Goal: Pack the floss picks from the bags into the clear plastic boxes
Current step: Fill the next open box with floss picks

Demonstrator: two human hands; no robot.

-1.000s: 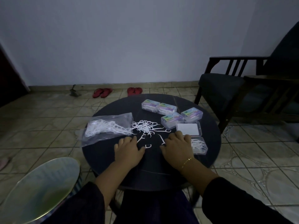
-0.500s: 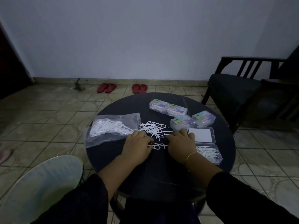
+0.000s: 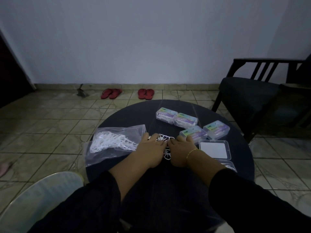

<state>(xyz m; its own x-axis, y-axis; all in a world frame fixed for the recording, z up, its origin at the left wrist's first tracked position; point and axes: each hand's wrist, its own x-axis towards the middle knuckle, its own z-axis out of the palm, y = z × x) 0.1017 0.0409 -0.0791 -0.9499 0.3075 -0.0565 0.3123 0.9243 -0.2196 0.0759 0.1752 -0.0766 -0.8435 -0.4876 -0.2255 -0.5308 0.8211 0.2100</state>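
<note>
A round dark table [image 3: 127,115] holds a clear bag [image 3: 116,143] full of white floss picks on its left side. A loose pile of white floss picks [image 3: 164,137] lies at the table's middle. My left hand [image 3: 149,148] and my right hand [image 3: 180,151] lie palm down side by side on that pile, fingers stretched forward over the picks. An open clear box [image 3: 213,149] sits just right of my right hand, its lower half [image 3: 229,165] holding some picks. Several closed, labelled boxes [image 3: 185,120] stand behind.
A dark wooden armchair [image 3: 255,101] stands to the right of the table. Two pairs of red slippers [image 3: 127,93] lie by the far wall on the tiled floor. A pale round stool top [image 3: 38,197] is at lower left.
Both hands have slid forward from the near side of the pile onto the loose picks and come closer together. The camera has tilted and moved closer.
</note>
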